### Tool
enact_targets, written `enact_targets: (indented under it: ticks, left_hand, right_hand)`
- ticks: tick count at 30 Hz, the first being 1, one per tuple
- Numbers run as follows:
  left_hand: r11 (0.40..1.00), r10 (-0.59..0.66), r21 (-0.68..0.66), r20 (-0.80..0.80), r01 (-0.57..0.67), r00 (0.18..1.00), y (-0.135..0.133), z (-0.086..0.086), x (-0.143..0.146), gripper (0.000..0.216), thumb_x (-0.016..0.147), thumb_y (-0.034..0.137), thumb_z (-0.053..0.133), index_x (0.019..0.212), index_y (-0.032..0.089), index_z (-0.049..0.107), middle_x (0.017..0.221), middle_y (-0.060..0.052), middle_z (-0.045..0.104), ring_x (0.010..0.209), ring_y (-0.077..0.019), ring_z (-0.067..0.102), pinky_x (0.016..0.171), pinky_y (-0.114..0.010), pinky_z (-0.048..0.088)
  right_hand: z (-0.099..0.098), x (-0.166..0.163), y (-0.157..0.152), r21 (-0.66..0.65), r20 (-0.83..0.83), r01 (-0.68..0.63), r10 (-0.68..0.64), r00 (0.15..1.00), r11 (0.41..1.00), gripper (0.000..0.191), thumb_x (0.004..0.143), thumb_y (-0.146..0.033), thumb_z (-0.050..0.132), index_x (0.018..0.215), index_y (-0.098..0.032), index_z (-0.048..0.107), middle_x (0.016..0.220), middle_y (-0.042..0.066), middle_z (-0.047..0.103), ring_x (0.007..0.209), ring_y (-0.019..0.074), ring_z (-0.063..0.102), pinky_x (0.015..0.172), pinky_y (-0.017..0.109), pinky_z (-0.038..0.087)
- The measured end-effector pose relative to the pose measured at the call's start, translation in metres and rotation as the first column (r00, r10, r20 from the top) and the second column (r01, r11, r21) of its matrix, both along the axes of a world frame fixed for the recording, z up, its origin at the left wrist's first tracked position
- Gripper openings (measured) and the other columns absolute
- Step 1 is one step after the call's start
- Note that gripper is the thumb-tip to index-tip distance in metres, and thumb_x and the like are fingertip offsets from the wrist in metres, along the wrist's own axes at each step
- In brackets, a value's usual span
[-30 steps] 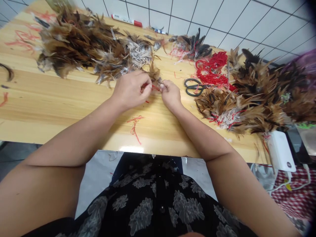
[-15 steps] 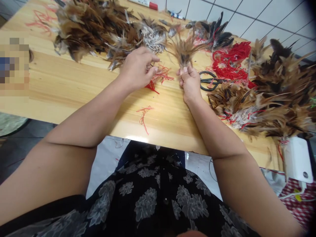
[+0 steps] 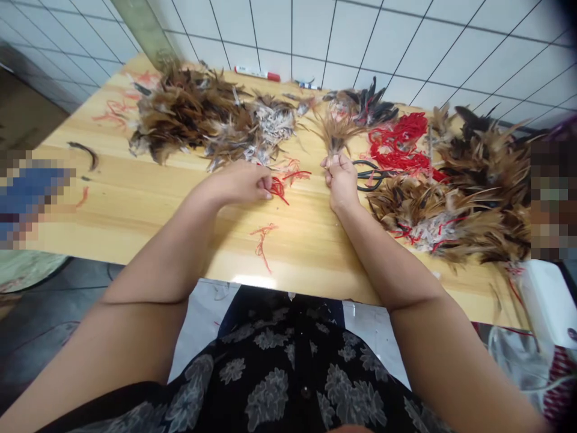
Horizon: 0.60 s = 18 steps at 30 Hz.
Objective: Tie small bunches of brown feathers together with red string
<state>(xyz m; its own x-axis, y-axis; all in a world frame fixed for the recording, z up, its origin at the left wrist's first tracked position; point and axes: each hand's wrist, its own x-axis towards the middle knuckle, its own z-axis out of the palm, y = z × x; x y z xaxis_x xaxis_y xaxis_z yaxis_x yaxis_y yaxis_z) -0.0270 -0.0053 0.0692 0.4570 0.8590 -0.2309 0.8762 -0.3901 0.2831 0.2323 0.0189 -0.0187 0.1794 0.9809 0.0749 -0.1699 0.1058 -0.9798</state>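
A small bunch of brown feathers (image 3: 336, 135) stands fanned out above my right hand (image 3: 341, 182), whose fingers are closed around its base. My left hand (image 3: 247, 182) is low over the table, fingers pinched on red string (image 3: 278, 189). Loose ends of that string stick out to the right of the fingertips. Black-handled scissors (image 3: 372, 177) lie just right of my right hand, their blades partly hidden by feathers and red yarn. Beyond my left hand is a large heap of brown feathers (image 3: 189, 114).
A tangle of red yarn (image 3: 399, 147) and tied feather bundles (image 3: 419, 210) cover the right side of the wooden table (image 3: 148, 222). Red scraps (image 3: 262, 243) lie near the front edge. A red-capped marker (image 3: 256, 73) rests by the tiled wall (image 3: 311, 36). A white device (image 3: 547, 300) stands at the right corner.
My left hand has come down from above the red strings, and its fingers have closed on some. My right hand still holds the feathers. The view has tilted up, showing more wall.
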Motion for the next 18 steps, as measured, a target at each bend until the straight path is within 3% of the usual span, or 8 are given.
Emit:
enact_targets:
  ticks: [5,10,14,18]
  left_hand:
    - [0.987,-0.116,0.143,0.36,0.068,0.926,0.005,-0.024,0.009,0.013,0.099,0.028,0.076,0.106,0.021,0.084,0.107,-0.006,0.088,0.097,-0.0274,0.081,0.094,-0.035,0.059]
    - [0.935,0.056,0.275,0.507,-0.223,0.86,0.018,-0.031,-0.007,0.01,0.099,0.025,0.074,0.098,0.021,0.082,0.103,-0.007,0.085,0.091,-0.0262,0.077,0.09,-0.037,0.06]
    - [0.871,0.138,0.37,0.45,-0.325,0.882,0.031,-0.009,-0.025,0.008,0.096,0.02,0.076,0.095,0.023,0.084,0.094,-0.006,0.082,0.088,-0.0277,0.075,0.091,-0.04,0.061]
    - [0.848,0.203,0.427,0.286,-0.314,0.936,0.042,0.023,-0.04,0.009,0.091,0.019,0.079,0.093,0.024,0.086,0.09,-0.006,0.08,0.089,-0.0315,0.077,0.094,-0.044,0.063]
  right_hand:
    - [0.027,-0.007,-0.013,-0.114,-0.127,0.033,-0.047,0.991,0.993,0.044,0.12,-0.01,0.052,0.078,-0.023,0.048,0.076,-0.007,0.058,0.053,0.0049,0.027,0.053,0.019,0.029]
    - [0.041,-0.011,-0.018,-0.222,-0.178,0.075,-0.116,0.977,0.972,0.049,0.122,-0.006,0.047,0.076,-0.022,0.053,0.074,-0.007,0.059,0.054,0.0051,0.031,0.056,0.022,0.027]
    - [0.031,-0.01,-0.014,-0.223,-0.123,0.067,-0.096,0.988,0.973,0.046,0.119,-0.006,0.052,0.076,-0.022,0.054,0.074,-0.007,0.054,0.058,0.0064,0.034,0.06,0.024,0.029]
    - [-0.002,-0.004,-0.001,-0.108,-0.026,0.019,-0.022,0.999,0.994,0.036,0.118,-0.013,0.052,0.084,-0.025,0.051,0.079,-0.006,0.049,0.065,0.0108,0.036,0.064,0.026,0.03]
